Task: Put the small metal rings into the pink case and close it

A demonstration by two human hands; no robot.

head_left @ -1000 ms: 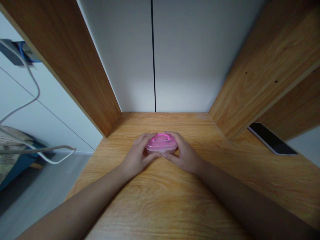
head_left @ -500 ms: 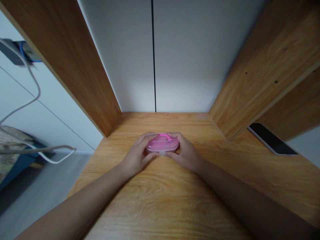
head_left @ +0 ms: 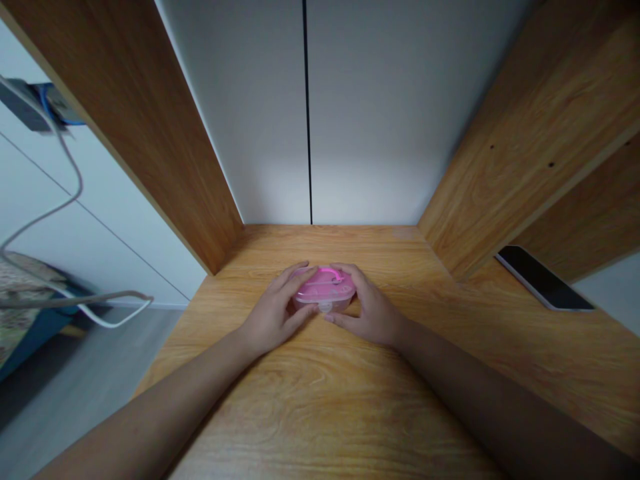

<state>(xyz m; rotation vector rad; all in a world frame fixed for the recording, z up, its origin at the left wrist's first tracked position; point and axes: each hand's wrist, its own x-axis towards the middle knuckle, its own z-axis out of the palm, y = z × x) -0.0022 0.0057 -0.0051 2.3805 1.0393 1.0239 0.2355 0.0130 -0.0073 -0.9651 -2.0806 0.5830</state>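
A small pink plastic box [head_left: 324, 287] with a clear lower half sits on the wooden desk [head_left: 320, 400], roughly in the middle. My left hand [head_left: 273, 312] cups its left side, fingers curled over the top edge and thumb under the front. My right hand [head_left: 369, 308] wraps its right side the same way. Both hands grip the box between them. A small clear tab shows at the box's front, between my thumbs.
Wooden side panels [head_left: 150, 127] rise left and right of a white back wall [head_left: 310, 113]. A black phone [head_left: 543, 277] lies on the desk at the right. White cables [head_left: 65, 200] hang off the left, beyond the desk edge, above a grey floor.
My fingers have shifted slightly on the box, the left fingers stretching further over its lid. The box stays in the same spot on the desk.
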